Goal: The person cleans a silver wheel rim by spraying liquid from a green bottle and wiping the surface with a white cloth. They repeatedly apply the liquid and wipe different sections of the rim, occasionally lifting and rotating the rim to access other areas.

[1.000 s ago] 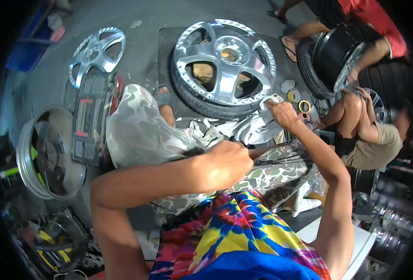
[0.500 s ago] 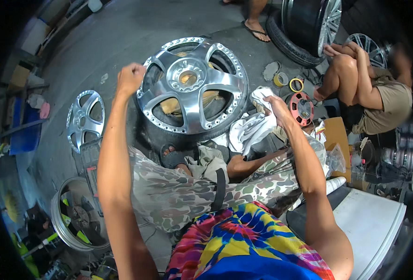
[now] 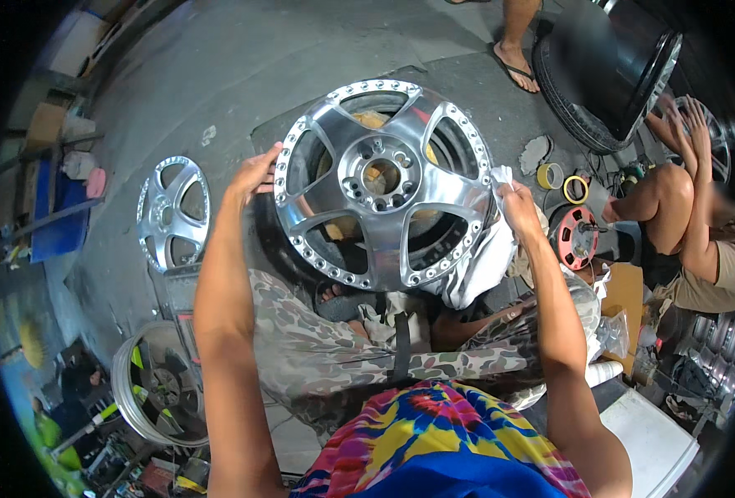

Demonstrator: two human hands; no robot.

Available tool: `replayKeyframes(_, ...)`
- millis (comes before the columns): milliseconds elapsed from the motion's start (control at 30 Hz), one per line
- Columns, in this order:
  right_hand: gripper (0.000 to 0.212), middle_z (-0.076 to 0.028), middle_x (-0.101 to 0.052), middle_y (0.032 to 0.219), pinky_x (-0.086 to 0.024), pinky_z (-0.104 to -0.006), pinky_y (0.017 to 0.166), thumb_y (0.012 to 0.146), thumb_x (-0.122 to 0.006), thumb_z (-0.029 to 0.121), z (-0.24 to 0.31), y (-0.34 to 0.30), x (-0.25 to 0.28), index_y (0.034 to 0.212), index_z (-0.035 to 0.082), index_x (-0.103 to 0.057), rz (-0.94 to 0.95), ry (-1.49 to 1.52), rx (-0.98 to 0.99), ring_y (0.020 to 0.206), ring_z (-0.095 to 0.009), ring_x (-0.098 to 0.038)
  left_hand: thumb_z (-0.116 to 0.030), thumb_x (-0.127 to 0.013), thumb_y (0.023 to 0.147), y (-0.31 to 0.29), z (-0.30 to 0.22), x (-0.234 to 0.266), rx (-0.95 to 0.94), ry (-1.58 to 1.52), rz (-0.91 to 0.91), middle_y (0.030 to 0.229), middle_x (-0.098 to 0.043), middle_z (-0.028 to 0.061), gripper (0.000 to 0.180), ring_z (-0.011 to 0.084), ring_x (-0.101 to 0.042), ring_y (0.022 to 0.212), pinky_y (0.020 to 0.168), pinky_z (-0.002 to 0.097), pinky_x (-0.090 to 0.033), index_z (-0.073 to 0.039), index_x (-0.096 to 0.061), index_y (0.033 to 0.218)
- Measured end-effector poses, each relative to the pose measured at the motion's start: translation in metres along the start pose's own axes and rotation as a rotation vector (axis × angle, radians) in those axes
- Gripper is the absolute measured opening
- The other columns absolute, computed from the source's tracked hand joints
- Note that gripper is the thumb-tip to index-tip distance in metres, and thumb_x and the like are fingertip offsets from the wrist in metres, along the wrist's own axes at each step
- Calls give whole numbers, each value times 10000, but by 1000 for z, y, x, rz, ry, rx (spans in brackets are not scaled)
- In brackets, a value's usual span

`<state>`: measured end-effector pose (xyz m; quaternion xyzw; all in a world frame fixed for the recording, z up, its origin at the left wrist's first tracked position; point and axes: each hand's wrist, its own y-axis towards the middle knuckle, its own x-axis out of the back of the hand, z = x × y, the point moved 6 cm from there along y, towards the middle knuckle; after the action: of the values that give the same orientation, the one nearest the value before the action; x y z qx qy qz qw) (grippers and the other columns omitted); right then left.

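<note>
Grey workshop floor (image 3: pixel 218 75), with a polished five-spoke wheel face (image 3: pixel 424 187) directly before the wearer.
Head view: the left grip (image 3: pixel 255 176) clasps the wheel's left edge; the right grip (image 3: pixel 519 207) pinches a white cloth (image 3: pixel 482 264) beside its right edge. Farther left sits a second spoked face (image 3: pixel 167 217).

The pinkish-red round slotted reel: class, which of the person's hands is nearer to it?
Right. The right hand, gripping white cloth, is just left of the reel; the left hand is farther, at the left edge of the silver five-spoke metal wheel.
</note>
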<state>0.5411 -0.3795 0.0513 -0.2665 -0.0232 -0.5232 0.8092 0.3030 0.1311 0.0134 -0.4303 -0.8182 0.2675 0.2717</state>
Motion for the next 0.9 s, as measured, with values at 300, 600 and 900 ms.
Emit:
replayKeyframes(300, 441, -210, -712, 1074, -544, -367, 770, 1003, -533, 216, 3, -21, -8, 1249, -146, -593, 54, -158, -105, 900, -252, -678, -235, -738, 874, 14, 30, -33, 80, -269, -40, 760, -638, 69, 238, 189, -661, 624, 541, 303, -574, -36, -629, 946)
replayKeyframes(600, 403, -160, -700, 1005, -501, -369, 809, 922, -507, 203, 25, -19, -6, 1143, -91, -671, 70, -15, 11, 912, -229, -634, -268, -743, 856, -64, -49, -3, -109, -258, -101, 623, -516, 6, 247, 142, -546, 491, 416, 274, -445, -64, -605, 863)
replayKeyframes(900, 334, -146, -669, 961, -501, -382, 690, 914, -485, 189, 53, 22, -50, 1093, -47, -641, 232, 98, 149, 821, -229, -621, -314, -752, 900, -241, -156, 37, -592, -204, -428, 621, -478, -55, 269, 67, -427, 498, 460, 239, -308, -84, -635, 822)
